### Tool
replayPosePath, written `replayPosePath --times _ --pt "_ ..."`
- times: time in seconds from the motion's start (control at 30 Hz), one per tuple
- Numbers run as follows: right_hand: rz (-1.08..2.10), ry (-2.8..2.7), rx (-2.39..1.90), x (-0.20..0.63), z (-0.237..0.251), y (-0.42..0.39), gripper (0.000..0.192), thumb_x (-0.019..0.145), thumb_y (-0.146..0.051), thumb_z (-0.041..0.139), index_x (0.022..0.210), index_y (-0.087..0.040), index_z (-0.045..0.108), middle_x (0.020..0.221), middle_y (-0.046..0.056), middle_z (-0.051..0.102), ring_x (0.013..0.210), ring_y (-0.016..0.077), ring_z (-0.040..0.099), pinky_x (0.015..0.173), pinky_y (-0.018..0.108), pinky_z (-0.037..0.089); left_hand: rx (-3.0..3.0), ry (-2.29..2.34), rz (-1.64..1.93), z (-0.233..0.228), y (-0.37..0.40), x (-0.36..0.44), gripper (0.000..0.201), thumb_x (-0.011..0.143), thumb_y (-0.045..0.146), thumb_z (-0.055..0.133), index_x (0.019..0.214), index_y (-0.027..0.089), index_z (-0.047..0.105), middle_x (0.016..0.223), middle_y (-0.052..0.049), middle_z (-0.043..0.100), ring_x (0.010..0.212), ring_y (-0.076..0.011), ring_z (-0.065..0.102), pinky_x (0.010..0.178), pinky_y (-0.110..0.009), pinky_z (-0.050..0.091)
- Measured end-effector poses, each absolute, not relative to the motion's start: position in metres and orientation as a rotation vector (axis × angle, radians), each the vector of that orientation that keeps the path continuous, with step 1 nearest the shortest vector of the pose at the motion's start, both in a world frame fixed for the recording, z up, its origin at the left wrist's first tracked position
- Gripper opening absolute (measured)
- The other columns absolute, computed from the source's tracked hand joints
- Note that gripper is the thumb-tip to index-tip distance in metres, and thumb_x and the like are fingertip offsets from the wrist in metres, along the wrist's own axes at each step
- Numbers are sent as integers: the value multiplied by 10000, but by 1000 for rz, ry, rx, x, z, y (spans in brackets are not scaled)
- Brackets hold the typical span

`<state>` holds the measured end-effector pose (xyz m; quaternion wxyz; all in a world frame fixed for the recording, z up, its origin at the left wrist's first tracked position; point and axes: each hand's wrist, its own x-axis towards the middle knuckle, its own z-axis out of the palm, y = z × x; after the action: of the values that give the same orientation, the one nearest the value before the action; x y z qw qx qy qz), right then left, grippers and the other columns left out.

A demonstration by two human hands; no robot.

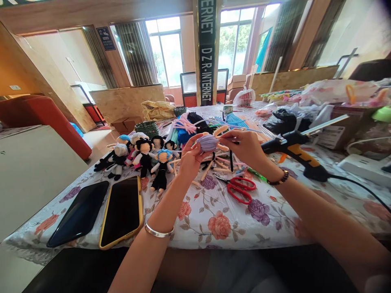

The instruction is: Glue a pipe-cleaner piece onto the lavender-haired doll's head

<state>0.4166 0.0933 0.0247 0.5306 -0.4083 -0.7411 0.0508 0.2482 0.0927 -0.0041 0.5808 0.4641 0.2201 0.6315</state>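
Phones [122, 211] at table edge, hands [191, 156] gripping lilac head [207, 142]

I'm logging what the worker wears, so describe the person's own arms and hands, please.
Both forearms are bare, with no sleeves and no gloves. The left hand has a plain silver bangle on its wrist. The right hand has a bracelet of dark beads on its wrist. No rings can be made out.

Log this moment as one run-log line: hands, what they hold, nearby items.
left hand: holds lilac doll head | right hand: pinches its side | scissors: on tablecloth | glue gun: right | dolls: left
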Motion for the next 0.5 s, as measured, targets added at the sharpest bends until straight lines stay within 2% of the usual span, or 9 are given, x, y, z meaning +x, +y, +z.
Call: replayPosePath --times 0.13,0.37,0.5 --pt "137 -1770 -973 417 28 91 85 720 -252 670 703 -188 723 703 21 713 628 158 641 629 290 516 1075 511 1460 -5 94 248 245 736 241 622 979 228 595 1014 -53 669 1035 -236 630 913 -463 511" --pt "110 -1785 -963 421 35 85 93 744 -257 661 702 -202 723 628 -4 685 554 117 599 564 248 487 1047 468 1427 -5 92 250 100 735 190 610 835 195 618 919 -40 693 919 -210 666 908 -469 524" --pt "118 -1805 -970 422 36 85 90 735 -258 671 686 -200 719 624 -3 683 549 120 594 554 254 480 1052 465 1427 -7 92 250 86 724 205 626 807 185 633 952 -57 692 972 -237 656 952 -505 488"
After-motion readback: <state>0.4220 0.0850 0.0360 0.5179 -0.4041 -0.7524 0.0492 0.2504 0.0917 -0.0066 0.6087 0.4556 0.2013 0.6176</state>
